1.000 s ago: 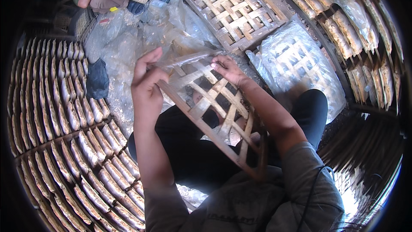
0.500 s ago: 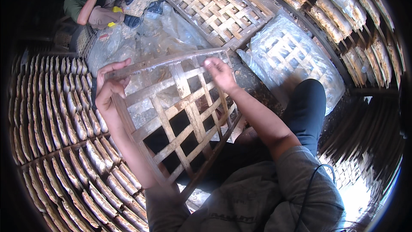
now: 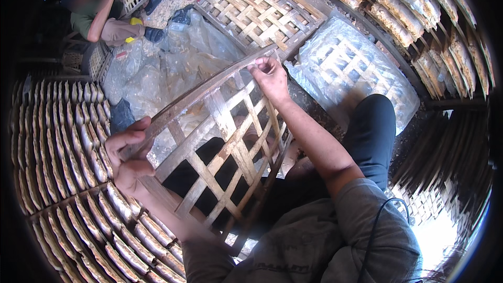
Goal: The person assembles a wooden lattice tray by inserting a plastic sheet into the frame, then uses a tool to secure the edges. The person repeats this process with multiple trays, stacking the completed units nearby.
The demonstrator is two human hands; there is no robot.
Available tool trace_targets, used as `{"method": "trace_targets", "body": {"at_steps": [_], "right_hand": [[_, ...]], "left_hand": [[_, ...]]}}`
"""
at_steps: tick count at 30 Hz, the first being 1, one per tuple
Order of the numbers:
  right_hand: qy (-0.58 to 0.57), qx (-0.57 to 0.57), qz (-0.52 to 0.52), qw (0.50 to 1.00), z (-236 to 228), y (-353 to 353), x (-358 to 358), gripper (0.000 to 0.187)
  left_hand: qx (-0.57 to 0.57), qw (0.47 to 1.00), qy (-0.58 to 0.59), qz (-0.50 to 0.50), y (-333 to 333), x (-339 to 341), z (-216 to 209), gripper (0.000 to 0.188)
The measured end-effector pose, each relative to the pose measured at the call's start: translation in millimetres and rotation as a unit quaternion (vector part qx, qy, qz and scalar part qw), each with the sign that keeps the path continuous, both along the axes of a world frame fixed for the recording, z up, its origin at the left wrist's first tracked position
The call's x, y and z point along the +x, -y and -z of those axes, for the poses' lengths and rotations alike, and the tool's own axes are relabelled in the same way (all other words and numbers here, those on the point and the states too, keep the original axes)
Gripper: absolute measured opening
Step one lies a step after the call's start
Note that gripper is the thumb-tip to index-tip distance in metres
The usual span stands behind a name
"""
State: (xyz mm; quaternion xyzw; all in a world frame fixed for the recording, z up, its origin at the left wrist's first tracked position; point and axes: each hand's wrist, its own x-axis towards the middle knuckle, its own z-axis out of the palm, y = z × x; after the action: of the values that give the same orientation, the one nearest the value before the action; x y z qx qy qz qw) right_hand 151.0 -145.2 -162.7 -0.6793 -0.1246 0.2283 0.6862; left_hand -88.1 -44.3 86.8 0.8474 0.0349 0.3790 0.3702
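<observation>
A wooden-framed tray with an open lattice of flat bamboo strips (image 3: 209, 86) is held tilted above my lap. My left hand (image 3: 128, 154) grips its left corner, thumb on the near side and fingers around the frame. At the far right corner, my right hand (image 3: 271, 81) has its fingers drawn together in a pinch against the inner side of the frame. Whatever lies between those fingertips is too small or hidden to make out. Dark trousers and grey plastic show through the gaps of the lattice.
Beyond lies a larger lattice tray (image 3: 262, 13); a plastic-covered one (image 3: 356, 65) rests at right. Crumpled clear plastic (image 3: 178, 57) covers the floor. Rows of whitish slabs (image 3: 68, 141) stand at left, more (image 3: 398, 18) at upper right. A seated person (image 3: 91, 15) holds another lattice tray.
The tray has tilted, its left corner coming lower and nearer with my left hand. My right hand has gone from thumb on the rim to a pinch at the inner corner.
</observation>
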Motion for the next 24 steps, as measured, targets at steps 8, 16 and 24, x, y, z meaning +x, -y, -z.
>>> {"method": "trace_targets", "body": {"at_steps": [8,16,24], "right_hand": [[-0.157,0.108,-0.099,0.977,-19.3,4.8,24.8,0.023],[-0.151,0.118,-0.156,0.969,-28.7,7.4,43.2,0.022],[-0.088,0.081,-0.073,0.990,-35.3,-6.3,30.2,0.012]], "left_hand": [[-0.013,0.998,0.064,0.004,18.8,-8.1,0.1,0.013],[0.024,0.998,0.036,0.038,18.2,-20.1,-8.4,0.018],[0.207,0.943,-0.114,0.233,-5.8,-28.4,-47.8,0.025]]}}
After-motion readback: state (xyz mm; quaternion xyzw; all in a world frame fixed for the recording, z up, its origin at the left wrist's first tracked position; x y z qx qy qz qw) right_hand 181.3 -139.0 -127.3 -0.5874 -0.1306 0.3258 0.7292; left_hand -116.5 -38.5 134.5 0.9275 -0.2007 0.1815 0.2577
